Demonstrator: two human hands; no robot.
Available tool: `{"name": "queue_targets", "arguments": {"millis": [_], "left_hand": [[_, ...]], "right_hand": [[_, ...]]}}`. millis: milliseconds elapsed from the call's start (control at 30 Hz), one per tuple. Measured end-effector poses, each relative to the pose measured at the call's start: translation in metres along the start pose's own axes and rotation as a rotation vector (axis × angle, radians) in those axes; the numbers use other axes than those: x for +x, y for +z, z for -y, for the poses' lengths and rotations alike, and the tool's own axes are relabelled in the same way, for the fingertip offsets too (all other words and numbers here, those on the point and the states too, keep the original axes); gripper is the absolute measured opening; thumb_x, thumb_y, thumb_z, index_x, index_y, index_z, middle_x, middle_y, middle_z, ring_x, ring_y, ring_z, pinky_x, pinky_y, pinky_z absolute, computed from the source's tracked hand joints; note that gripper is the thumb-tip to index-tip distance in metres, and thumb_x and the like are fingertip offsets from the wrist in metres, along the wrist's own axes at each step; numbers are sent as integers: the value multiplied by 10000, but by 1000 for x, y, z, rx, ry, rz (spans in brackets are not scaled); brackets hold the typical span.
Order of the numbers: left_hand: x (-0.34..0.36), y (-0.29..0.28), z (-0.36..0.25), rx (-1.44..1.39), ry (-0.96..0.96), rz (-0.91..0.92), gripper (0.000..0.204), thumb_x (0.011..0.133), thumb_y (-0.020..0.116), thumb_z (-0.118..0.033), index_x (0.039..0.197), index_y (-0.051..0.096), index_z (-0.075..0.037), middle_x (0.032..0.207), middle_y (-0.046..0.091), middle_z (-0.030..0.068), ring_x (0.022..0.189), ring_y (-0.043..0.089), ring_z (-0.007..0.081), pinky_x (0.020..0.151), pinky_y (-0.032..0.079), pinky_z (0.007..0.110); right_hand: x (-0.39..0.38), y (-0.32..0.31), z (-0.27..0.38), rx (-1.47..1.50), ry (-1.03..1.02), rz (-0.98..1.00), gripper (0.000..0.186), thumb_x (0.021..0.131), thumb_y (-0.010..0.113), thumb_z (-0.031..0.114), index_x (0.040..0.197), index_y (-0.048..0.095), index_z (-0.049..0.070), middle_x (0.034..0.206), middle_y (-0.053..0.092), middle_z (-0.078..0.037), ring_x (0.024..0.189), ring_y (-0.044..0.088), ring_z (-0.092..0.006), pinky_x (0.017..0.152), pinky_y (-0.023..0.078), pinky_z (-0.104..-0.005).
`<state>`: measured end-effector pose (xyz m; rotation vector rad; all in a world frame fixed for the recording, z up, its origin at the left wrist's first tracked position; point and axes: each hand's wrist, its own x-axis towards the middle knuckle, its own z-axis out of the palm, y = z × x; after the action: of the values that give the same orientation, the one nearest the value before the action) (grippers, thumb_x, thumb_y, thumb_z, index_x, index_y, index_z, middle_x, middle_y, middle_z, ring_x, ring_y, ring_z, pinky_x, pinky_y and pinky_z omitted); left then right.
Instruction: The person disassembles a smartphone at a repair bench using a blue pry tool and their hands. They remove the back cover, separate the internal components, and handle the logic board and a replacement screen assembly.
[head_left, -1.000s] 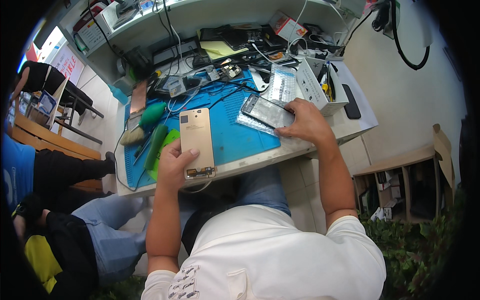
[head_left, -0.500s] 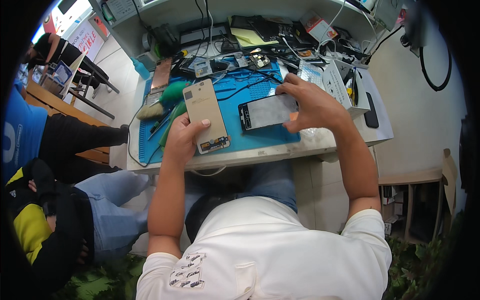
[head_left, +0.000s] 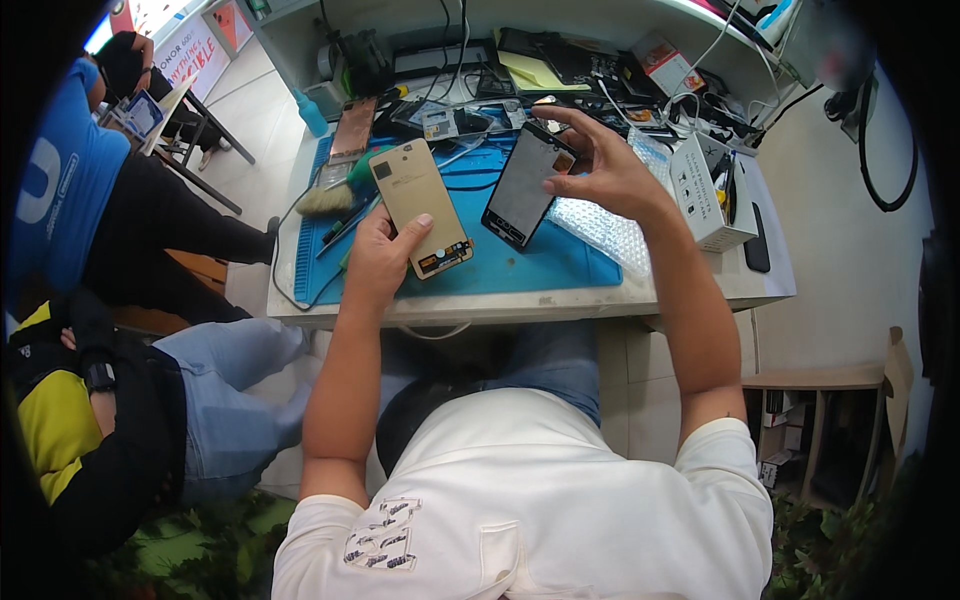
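The left hand grips the gold phone, hiding its lower edge; the right hand pinches the dark screen panel, now raised toward twelve o'clock.

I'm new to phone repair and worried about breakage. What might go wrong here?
The right hand pinches the dark screen panel by its edges above the blue mat; it could slip or flex. The left hand holds the gold phone body tilted in a loose grip near the desk's front edge, so it might drop.
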<state>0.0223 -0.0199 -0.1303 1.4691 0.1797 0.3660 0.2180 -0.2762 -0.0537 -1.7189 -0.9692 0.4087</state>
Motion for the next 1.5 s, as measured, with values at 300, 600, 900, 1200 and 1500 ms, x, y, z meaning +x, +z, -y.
{"name": "queue_targets", "arguments": {"millis": [300,600,900,1200,1500], "left_hand": [[-1,-4,4,57,49,-61,318,1035,716,-164,1280,663,32,1177,752,109,1037,707,158,958,554,301],[-10,1,-15,-198,-169,-96,324,1093,601,-212,1351,526,-33,978,736,97,596,717,180,387,549,274],[-12,0,-20,-200,-134,1,548,924,746,-75,1400,481,-26,1061,713,135,596,700,182,442,562,277],[-10,32,-21,142,-65,61,597,912,705,-13,1453,453,-17,1099,688,110,692,706,136,518,596,242],[-4,45,-10,276,-32,122,526,914,676,9,1404,490,-29,1305,714,90,826,716,97,586,615,237]], "right_hand": [[-9,75,-57,688,66,-370,516,847,908,88,1260,638,-64,1106,739,-113,1042,706,-175,964,569,-317],[-11,102,-65,840,200,-395,397,934,834,134,1244,664,-46,1149,752,-142,999,739,-193,908,613,-353],[-12,96,-43,1089,247,-188,395,1017,631,188,1327,558,-45,1107,725,-219,1017,762,-359,866,656,-498],[-12,98,-43,1136,253,-260,635,1077,309,490,1342,579,-19,1076,720,-219,900,749,-329,793,654,-478],[-12,102,-45,1047,226,-307,588,1103,300,441,1342,607,0,1103,737,-192,926,749,-288,800,643,-452]]}}
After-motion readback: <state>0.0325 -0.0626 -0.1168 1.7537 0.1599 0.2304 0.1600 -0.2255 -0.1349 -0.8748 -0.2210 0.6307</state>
